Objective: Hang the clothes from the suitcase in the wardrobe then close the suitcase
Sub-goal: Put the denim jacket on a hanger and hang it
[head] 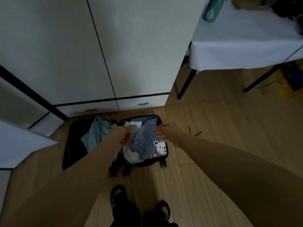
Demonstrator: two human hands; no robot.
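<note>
The left hand (122, 134) is reaching into the open suitcase (114, 141), its fingers (129, 134) curling together and apparently pinching the edge of the grey garment (144, 141); the light is dim, so the grip is judged, not sure. The right hand (164, 132) is stretching over the same garment with its fingers (159, 130) straight and spread apart, touching the cloth near the bear print (161, 149).

The garment is lying bunched in the right half of the suitcase, over something pale. In the left half, light blue clothes (96, 135) are lying on thin hangers (105, 119). The suitcase is lying flat on the wooden floor (205, 153), just in front of the white wardrobe (98, 46), whose doors are standing closed. A tabletop (246, 43) under a white cloth is showing at upper right.

The task appears to be at an early stage: clothes are filling both halves, nothing visible is hanging up, the wardrobe needs opening, and the suitcase is waiting to be closed.
</note>
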